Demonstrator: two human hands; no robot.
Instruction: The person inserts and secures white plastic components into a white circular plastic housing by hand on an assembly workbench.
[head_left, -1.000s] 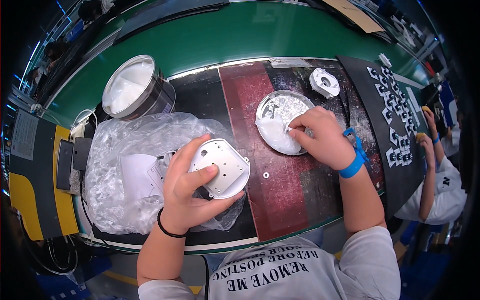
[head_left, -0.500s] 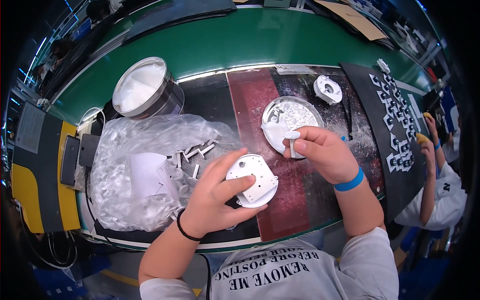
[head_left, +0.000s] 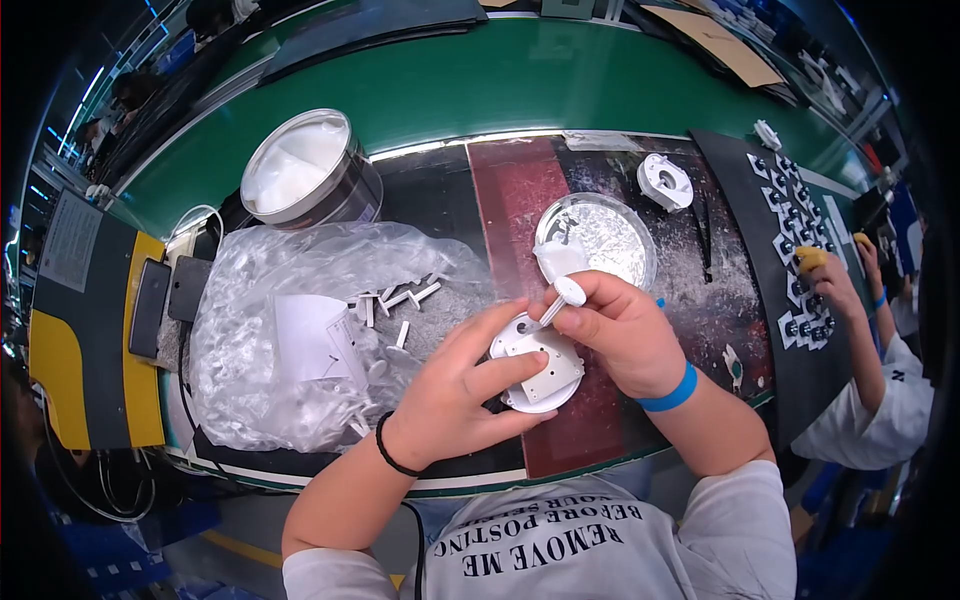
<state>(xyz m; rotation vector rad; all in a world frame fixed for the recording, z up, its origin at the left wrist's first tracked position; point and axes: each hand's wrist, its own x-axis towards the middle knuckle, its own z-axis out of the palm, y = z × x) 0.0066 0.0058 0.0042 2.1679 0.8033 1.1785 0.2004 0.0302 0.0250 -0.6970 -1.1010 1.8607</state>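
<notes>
While my right grip (head_left: 622, 335) is pinching a white pin (head_left: 570, 291), held over the housing's (head_left: 563, 374) far edge, my left grip (head_left: 470, 388) is clasping that housing; whether the parts are touching, I can't tell. I'm judging that a loose pinch could drop the pin, and swinging left could snag the bag (head_left: 235, 375). Beyond, the dish (head_left: 615, 240) is limiting forward travel; bare red table (head_left: 556, 450) is offering room toward the near edge.

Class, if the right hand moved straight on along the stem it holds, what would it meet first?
Probably the round white housing in the left hand: the white stemmed part in the right hand slants toward it. Depth is unclear from this one view.
</notes>
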